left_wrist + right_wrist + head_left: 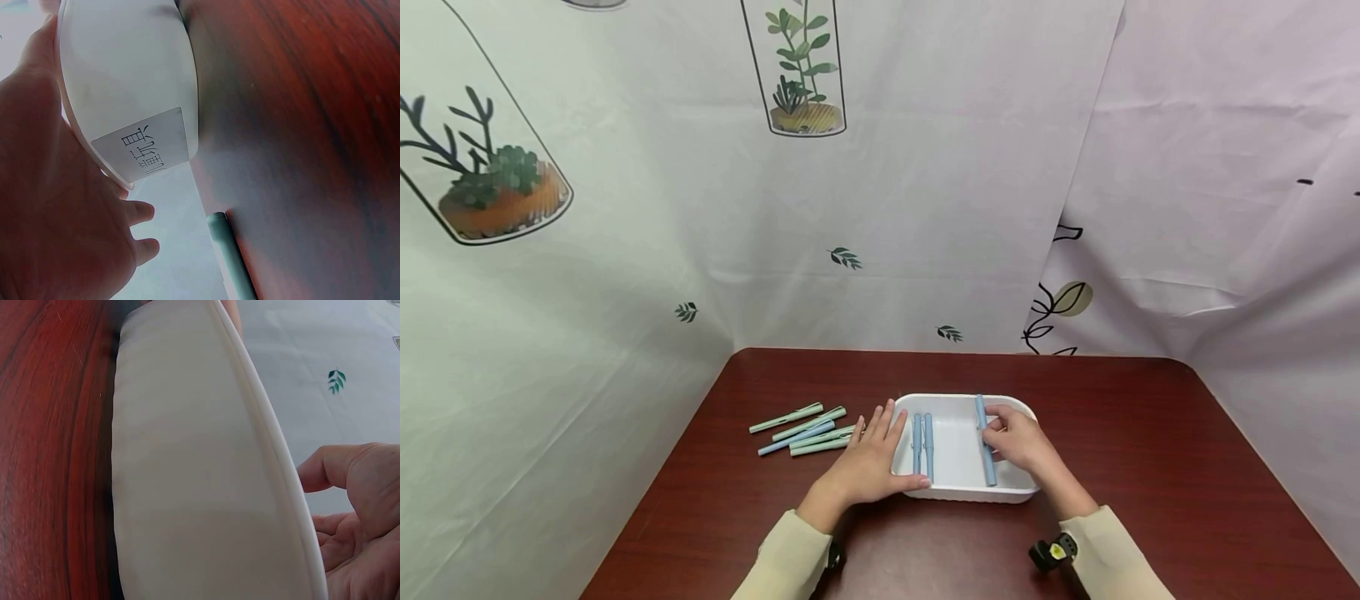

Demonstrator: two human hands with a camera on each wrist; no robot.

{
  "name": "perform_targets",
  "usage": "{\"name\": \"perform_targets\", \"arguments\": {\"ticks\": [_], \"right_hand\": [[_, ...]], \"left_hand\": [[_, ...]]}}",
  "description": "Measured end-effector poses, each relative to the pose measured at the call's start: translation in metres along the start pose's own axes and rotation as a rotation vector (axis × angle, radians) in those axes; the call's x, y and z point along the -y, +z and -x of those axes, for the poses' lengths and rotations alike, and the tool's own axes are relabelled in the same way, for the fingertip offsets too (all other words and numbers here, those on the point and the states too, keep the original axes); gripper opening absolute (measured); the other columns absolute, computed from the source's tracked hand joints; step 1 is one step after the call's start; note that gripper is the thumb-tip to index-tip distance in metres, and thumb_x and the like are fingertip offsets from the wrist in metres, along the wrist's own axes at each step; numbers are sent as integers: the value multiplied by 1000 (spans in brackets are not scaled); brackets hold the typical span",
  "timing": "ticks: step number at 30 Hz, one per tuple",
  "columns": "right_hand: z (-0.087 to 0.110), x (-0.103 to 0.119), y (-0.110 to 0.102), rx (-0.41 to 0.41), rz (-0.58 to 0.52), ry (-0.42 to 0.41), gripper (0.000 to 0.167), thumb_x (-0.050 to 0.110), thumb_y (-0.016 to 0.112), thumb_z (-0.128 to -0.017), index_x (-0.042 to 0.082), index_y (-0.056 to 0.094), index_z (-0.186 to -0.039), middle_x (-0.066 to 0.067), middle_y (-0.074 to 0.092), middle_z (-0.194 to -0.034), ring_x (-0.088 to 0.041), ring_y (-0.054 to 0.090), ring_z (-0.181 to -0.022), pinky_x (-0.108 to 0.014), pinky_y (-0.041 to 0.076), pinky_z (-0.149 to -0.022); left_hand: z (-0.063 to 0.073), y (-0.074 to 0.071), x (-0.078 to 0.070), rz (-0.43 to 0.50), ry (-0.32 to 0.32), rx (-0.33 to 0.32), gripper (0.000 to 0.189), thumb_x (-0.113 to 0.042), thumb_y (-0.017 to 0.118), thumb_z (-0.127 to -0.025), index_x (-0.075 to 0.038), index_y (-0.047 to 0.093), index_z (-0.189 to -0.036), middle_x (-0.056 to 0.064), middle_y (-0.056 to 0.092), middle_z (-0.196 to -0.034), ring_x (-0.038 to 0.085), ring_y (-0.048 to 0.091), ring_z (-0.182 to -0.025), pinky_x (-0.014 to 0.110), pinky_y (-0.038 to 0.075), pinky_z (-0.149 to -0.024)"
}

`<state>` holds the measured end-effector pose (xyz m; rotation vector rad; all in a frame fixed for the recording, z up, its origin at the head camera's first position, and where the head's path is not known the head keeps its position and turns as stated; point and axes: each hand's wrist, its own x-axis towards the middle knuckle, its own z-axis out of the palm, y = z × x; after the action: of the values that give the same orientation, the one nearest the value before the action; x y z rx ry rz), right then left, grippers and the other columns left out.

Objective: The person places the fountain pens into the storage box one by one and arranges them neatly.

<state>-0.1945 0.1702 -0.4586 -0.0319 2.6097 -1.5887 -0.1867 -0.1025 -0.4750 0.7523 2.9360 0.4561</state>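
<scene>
A white plastic tray (973, 493) sits on the table. My left hand (868, 468) lies at its left end, fingers straight and spread, with the thumb along the near rim. My right hand (1018, 439) reaches over the right side and pinches a light blue pen (988, 458) between thumb and fingers. That pen slants lengthwise across the tray, its top near the far rim. Two more blue pens (929, 446) stand side by side in the tray's left part. In the right wrist view the tray wall (194, 450) hides the held pen.
Left of the tray, several light green pens (786, 418) and a blue pen (797, 438) lie in a loose pile on the dark red table (1112, 467). The tray's side carries a printed label (147, 144). A patterned white curtain (925, 208) closes off the back.
</scene>
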Motion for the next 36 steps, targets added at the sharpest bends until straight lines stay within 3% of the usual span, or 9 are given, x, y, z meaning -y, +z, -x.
{"name": "perform_targets", "arguments": {"ticks": [12,36], "right_hand": [[-2,4,17,15,-4,50,49,1,61,-87,-12,54,-134,-13,65,-91,-18,67,-69,-35,61,-63],[-12,6,45,57,62,67,48,2,62,-86,-13,54,-132,-10,67,-88,-15,65,-63,-32,58,-60]], "left_hand": [[-1,2,2,-4,-6,1,112,-80,58,-83,-12,19,-163,16,8,-170,36,13,-155,58,14,-123],[0,1,1,-3,3,-2,112,-80,57,-84,-11,19,-163,15,7,-170,35,12,-156,58,13,-123]]}}
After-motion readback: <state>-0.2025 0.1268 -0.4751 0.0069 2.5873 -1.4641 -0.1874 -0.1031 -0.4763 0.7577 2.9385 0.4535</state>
